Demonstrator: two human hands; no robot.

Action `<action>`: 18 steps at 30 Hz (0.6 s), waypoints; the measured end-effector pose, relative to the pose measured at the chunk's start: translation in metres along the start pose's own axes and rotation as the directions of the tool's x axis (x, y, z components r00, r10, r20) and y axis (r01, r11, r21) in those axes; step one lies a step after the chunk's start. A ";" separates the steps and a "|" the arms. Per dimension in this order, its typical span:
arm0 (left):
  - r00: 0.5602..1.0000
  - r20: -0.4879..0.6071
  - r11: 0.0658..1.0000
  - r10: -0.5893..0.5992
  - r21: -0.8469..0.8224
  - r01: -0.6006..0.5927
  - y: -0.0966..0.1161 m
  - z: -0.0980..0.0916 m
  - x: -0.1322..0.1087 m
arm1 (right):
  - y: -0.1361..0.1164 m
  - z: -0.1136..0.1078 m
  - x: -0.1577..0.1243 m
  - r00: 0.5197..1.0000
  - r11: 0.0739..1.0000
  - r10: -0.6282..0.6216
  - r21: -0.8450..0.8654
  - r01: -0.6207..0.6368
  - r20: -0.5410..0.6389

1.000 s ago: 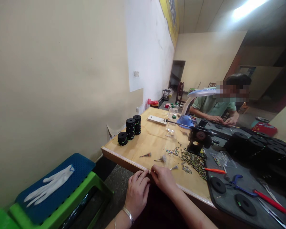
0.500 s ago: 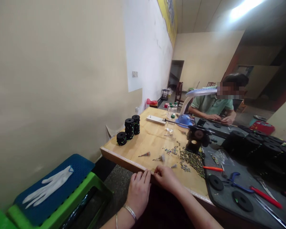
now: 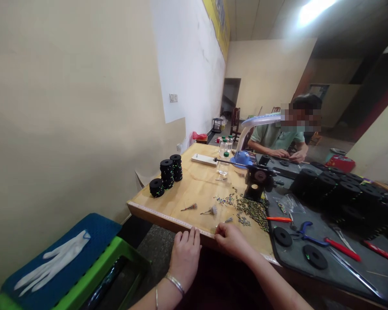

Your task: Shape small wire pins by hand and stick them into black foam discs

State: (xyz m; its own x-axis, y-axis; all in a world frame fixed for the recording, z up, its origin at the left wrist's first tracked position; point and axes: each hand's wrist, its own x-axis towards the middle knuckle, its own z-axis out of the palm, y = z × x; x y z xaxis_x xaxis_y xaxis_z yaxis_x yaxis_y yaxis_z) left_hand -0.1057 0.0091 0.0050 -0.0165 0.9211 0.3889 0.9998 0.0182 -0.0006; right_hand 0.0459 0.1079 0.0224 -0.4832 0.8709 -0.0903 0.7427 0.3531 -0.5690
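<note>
My left hand (image 3: 185,252) rests at the front edge of the wooden table (image 3: 181,191), fingers stretched over the measuring tape strip (image 3: 161,214) along that edge. It holds nothing that I can see. To its right, my right hand (image 3: 233,239) is closed at the same edge, with thumb and fingers curled together. Whatever its fingertips pinch, if anything, is hidden. Just beyond the hands lie small bundles of fine bristly strands, one greyish (image 3: 210,210) and one reddish-brown (image 3: 189,207). A spread of small dark-gold pieces (image 3: 252,209) lies past my right hand.
Stacked black foam spools (image 3: 167,172) stand at the table's left. A black clamp device with a rod (image 3: 258,183), a lamp (image 3: 242,159) and bottles are farther back. Pliers (image 3: 305,232) and more spools lie on the right-hand mat. A person sits opposite. A glove (image 3: 56,260) lies on a stool.
The view has turned slightly right, so the table's things sit farther left. My hands have moved a little apart, widening the gap between their fingertips.
</note>
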 end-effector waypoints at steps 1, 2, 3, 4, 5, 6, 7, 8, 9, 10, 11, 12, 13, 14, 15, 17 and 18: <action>1.000 0.000 1.000 0.003 0.013 -0.003 0.001 0.001 0.000 | -0.001 0.000 -0.001 1.000 1.000 0.000 -0.002 0.000 -0.006; 1.000 -0.002 1.000 0.002 0.023 -0.002 0.002 0.002 0.000 | -0.002 0.000 -0.001 1.000 1.000 -0.001 -0.006 0.001 -0.012; 1.000 -0.006 1.000 0.000 0.029 0.000 0.002 0.003 0.000 | -0.003 0.000 -0.002 1.000 1.000 -0.003 -0.009 0.003 -0.018; 1.000 -0.011 0.999 -0.005 0.032 0.005 0.003 0.004 -0.001 | -0.004 0.000 -0.002 1.000 1.000 -0.004 -0.014 0.004 -0.023; 1.000 -0.015 1.000 -0.012 0.028 0.013 0.003 0.005 -0.002 | -0.006 0.000 -0.003 1.000 1.000 -0.005 -0.019 0.005 -0.028; 1.000 -0.018 1.000 -0.024 0.016 0.024 0.003 0.006 -0.003 | -0.007 -0.001 -0.003 0.999 1.000 -0.005 -0.024 0.004 -0.032; 0.999 -0.020 0.999 -0.039 -0.005 0.039 0.003 0.006 -0.004 | -0.009 -0.001 -0.004 0.999 1.000 -0.004 -0.029 0.003 -0.036; 0.998 -0.024 0.998 -0.059 -0.033 0.058 0.002 0.007 -0.006 | -0.010 -0.001 -0.005 0.999 0.999 -0.002 -0.034 0.000 -0.039; 0.996 -0.030 0.995 -0.078 -0.065 0.076 0.002 0.007 -0.008 | -0.011 -0.001 -0.005 0.999 0.999 0.001 -0.039 -0.002 -0.042; 0.995 -0.037 0.991 -0.095 -0.097 0.091 0.001 0.007 -0.010 | -0.012 -0.002 -0.005 0.999 0.999 0.002 -0.042 -0.003 -0.044; 0.993 -0.043 0.987 -0.108 -0.126 0.101 0.000 0.008 -0.012 | -0.012 -0.002 -0.005 0.999 0.999 0.001 -0.044 -0.003 -0.045; 0.992 -0.049 0.983 -0.116 -0.150 0.108 -0.001 0.009 -0.014 | -0.013 -0.002 -0.006 0.999 0.999 0.001 -0.045 -0.003 -0.045; 0.991 -0.052 0.979 -0.122 -0.170 0.111 -0.002 0.010 -0.016 | -0.013 -0.003 -0.006 0.999 0.999 0.001 -0.045 -0.003 -0.043; 0.991 -0.050 0.976 -0.125 -0.188 0.113 -0.003 0.011 -0.017 | -0.013 -0.002 -0.005 0.999 0.999 0.001 -0.044 -0.003 -0.041; 0.991 -0.045 0.972 -0.128 -0.205 0.117 -0.005 0.011 -0.018 | -0.013 -0.002 -0.005 0.999 0.999 0.001 -0.043 -0.003 -0.039; 0.991 -0.027 0.965 -0.133 -0.229 0.124 -0.008 0.012 -0.019 | -0.014 -0.001 -0.004 0.999 0.999 -0.001 -0.042 0.000 -0.035; 0.991 -0.015 0.964 -0.133 -0.236 0.125 -0.010 0.011 -0.019 | -0.014 0.000 -0.004 0.999 0.999 -0.004 -0.042 0.002 -0.034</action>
State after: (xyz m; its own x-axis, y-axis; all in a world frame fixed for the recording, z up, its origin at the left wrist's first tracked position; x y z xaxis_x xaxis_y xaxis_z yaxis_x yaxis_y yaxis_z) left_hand -0.1154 -0.0043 -0.0129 -0.1489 0.9045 0.3995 0.9632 0.0413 0.2656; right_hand 0.0373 0.0998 0.0305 -0.4697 0.8808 -0.0603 0.7604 0.3689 -0.5346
